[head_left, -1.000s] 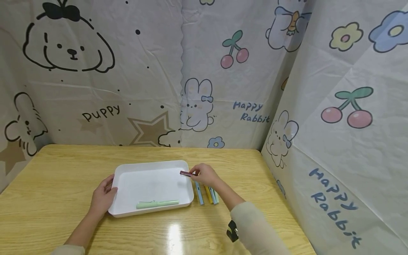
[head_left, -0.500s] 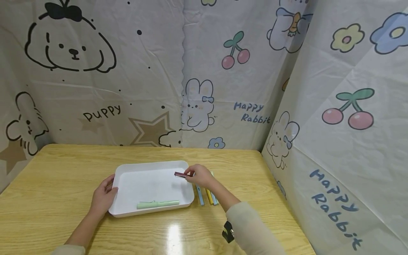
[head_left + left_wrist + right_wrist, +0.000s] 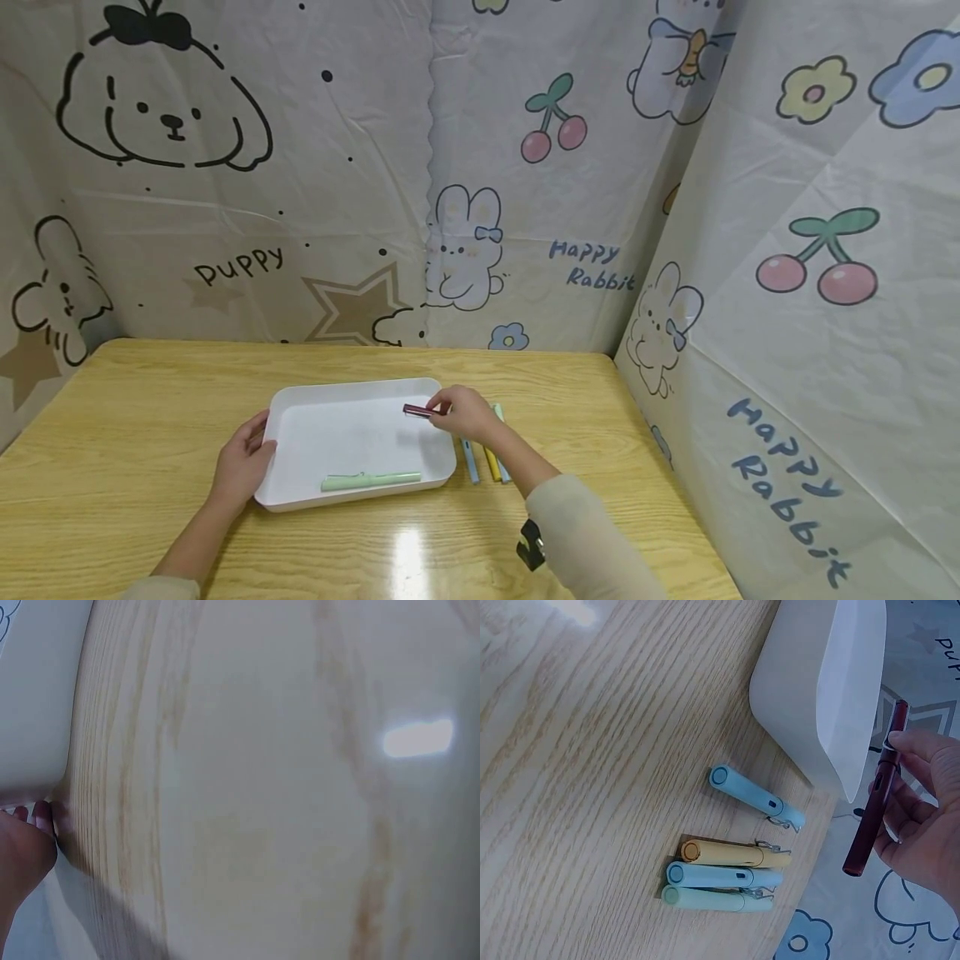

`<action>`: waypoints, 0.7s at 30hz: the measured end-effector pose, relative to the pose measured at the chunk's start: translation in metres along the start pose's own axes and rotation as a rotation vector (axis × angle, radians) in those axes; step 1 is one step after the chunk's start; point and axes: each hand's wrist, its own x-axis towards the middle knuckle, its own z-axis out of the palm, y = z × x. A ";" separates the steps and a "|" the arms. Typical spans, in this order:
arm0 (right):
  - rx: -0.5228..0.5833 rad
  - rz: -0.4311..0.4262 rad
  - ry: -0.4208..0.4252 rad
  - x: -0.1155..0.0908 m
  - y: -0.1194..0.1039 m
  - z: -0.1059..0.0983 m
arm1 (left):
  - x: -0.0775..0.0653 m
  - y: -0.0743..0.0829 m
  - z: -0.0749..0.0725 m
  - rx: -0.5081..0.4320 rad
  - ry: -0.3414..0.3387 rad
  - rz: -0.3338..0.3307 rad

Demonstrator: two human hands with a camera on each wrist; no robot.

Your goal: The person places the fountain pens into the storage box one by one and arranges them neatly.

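Note:
A dark red pen (image 3: 877,796) with a metal clip is pinched between the thumb and fingers of my right hand (image 3: 467,414). In the head view this pen overlaps the right part of a white tray (image 3: 345,429); the right wrist view has it beside the tray's rim, tilted. Inside the tray, along the near wall, lies a light green pen (image 3: 371,481). My left hand (image 3: 243,462) grips the tray's left edge, thumb near the rim and fingers against the outer wall. The left wrist view catches only part of that hand (image 3: 22,851) by the tray's wall.
Several capped pens lie right of the tray: a blue pen (image 3: 750,792) set apart, then a yellow pen (image 3: 735,853), another blue pen (image 3: 724,875) and a pale green pen (image 3: 716,898) side by side. A printed cloth (image 3: 510,208) hangs behind the wooden table (image 3: 187,367).
My right hand has moved left with the dark red pen, from the tray's right edge to farther over the tray. My left hand, the tray and the light green pen stay put.

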 end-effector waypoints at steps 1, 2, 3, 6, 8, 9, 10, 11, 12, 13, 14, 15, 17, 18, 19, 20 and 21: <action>0.003 0.001 -0.003 0.000 -0.001 0.000 | 0.000 0.000 0.000 0.000 0.000 0.003; 0.003 0.001 -0.003 0.000 -0.002 0.001 | 0.000 0.000 0.000 0.001 0.001 0.006; 0.007 0.000 -0.006 0.000 -0.003 0.001 | 0.000 0.000 0.000 0.008 0.004 0.013; 0.002 0.000 -0.018 -0.001 -0.007 0.003 | 0.000 -0.001 0.000 0.015 0.010 0.027; -0.006 -0.008 -0.023 -0.001 -0.010 0.004 | -0.001 -0.001 0.000 0.021 0.014 0.032; -0.008 -0.012 -0.026 -0.001 -0.011 0.005 | -0.001 -0.001 0.001 0.021 0.015 0.031; -0.013 -0.016 -0.028 -0.001 -0.013 0.005 | -0.001 0.000 0.001 0.014 0.013 0.026; -0.015 -0.022 -0.028 -0.001 -0.014 0.005 | -0.001 0.000 0.001 0.015 0.014 0.023; -0.018 -0.031 -0.027 -0.001 -0.015 0.005 | -0.002 0.000 0.001 0.010 0.012 0.017; -0.023 -0.040 -0.026 -0.001 -0.016 0.006 | -0.002 0.000 0.001 0.005 0.011 0.012; -0.027 -0.047 -0.025 -0.001 -0.017 0.006 | -0.002 0.001 0.001 0.006 0.012 0.010; -0.030 -0.054 -0.024 -0.001 -0.017 0.006 | -0.002 0.001 0.001 0.002 0.011 0.006; -0.039 -0.062 -0.025 0.000 -0.019 0.007 | -0.001 0.001 0.001 0.001 0.012 0.008; -0.044 -0.067 -0.026 0.000 -0.019 0.008 | -0.001 0.000 0.001 0.001 0.013 0.010; -0.047 -0.070 -0.029 0.000 -0.020 0.008 | -0.001 0.000 0.001 0.002 0.014 0.012; -0.051 -0.074 -0.031 0.001 -0.021 0.008 | -0.001 0.000 0.001 0.003 0.015 0.013; -0.056 -0.076 -0.034 0.001 -0.022 0.009 | 0.000 0.000 0.001 0.004 0.015 0.014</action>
